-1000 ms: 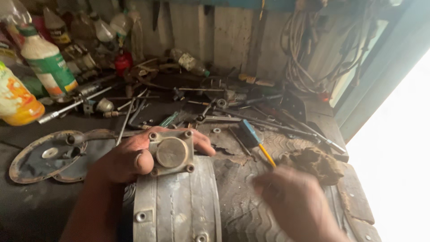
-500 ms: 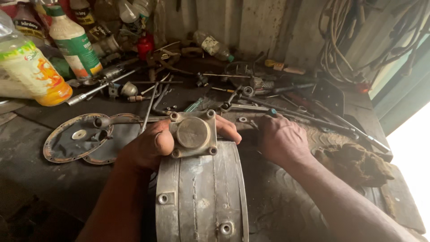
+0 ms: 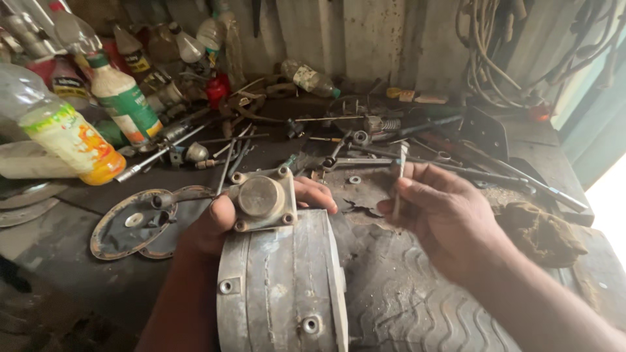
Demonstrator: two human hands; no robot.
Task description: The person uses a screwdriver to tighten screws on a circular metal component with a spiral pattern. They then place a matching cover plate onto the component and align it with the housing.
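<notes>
your left hand (image 3: 218,225) fingers wrapped round dull grey metal drum (image 3: 280,287). your right hand (image 3: 443,215) pinches thin metal rod (image 3: 399,179). ridged rubber tyre (image 3: 417,306) under. bottle (image 3: 68,133) holds orange liquid.

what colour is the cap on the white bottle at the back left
Green; the white bottle stands behind the tools, clearest in the head view.

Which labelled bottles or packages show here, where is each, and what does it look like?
Clear plastic bottle with orange-and-green label: far left, tilted.
White plastic bottle with green cap and green label: behind it, upright.
Clear bottle with pale label: back centre, lying down.
No screens or signs.
</notes>
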